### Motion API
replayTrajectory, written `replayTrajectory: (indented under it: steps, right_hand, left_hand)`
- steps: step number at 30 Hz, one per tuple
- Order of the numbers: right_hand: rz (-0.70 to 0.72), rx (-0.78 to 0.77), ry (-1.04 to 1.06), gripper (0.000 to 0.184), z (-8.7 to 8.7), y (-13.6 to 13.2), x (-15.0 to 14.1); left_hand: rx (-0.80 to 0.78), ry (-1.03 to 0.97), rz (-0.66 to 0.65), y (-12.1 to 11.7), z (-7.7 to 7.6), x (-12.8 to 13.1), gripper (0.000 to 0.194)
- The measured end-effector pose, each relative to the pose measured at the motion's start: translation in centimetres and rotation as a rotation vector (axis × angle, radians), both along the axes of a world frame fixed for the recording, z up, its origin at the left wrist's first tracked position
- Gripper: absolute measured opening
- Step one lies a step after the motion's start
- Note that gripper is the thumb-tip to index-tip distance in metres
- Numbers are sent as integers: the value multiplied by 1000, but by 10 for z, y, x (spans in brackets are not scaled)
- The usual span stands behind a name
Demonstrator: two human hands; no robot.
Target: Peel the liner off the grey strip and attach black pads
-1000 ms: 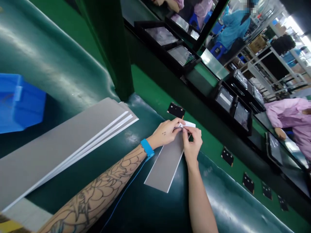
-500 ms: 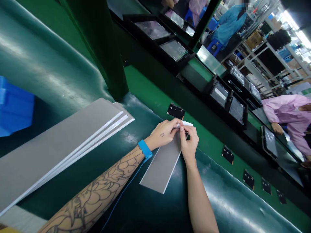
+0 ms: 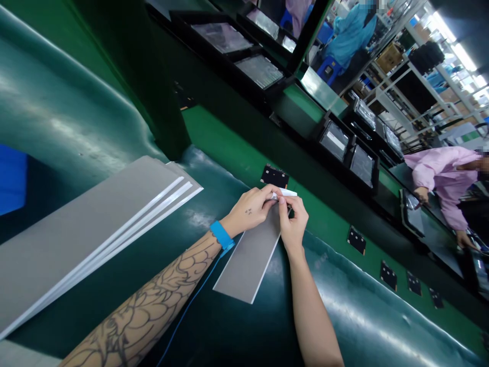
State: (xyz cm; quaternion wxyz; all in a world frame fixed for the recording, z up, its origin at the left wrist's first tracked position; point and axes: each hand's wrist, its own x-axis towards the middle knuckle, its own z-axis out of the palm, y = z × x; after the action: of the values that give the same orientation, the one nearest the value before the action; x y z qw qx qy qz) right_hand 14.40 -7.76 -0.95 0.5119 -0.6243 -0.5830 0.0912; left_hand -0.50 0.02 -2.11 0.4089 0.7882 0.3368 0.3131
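Observation:
A grey strip with white edges lies slantwise on the green mat, its far end between my hands. My left hand, wearing a blue wrist strap with a thin cord, pinches that far end. Close beside it, my right hand is closed at the same end, thumb and fingertips together. A white flap of the strip shows folded back behind the fingertips. Just beyond it sits a flat black panel. What exactly lies between the fingertips is partly hidden.
A stack of larger grey sheets lies to the left, near a blue bin. Several black panels line the green belt. Black trays stand beyond. A dark green post rises ahead. A co-worker in pink works at right.
The view has shifted slightly, so most things appear a little further left. My hands keep their pinch at the strip's far end. The co-worker's arms in pink have moved.

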Motion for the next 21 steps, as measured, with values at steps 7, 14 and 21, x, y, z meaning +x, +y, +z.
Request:
replayTrajectory:
  steps: [7, 14, 21]
  right_hand:
    - [-7, -17, -25, 23, 0, 0, -1]
    - [-4, 3, 15, 21, 0, -1, -1]
    - [-10, -20, 21, 25, 2, 0, -2]
  left_hand:
    - [-10, 25, -8, 1, 4, -1, 23]
    - [19, 31, -5, 0, 4, 0, 22]
    - [40, 54, 2, 0, 2, 0, 24]
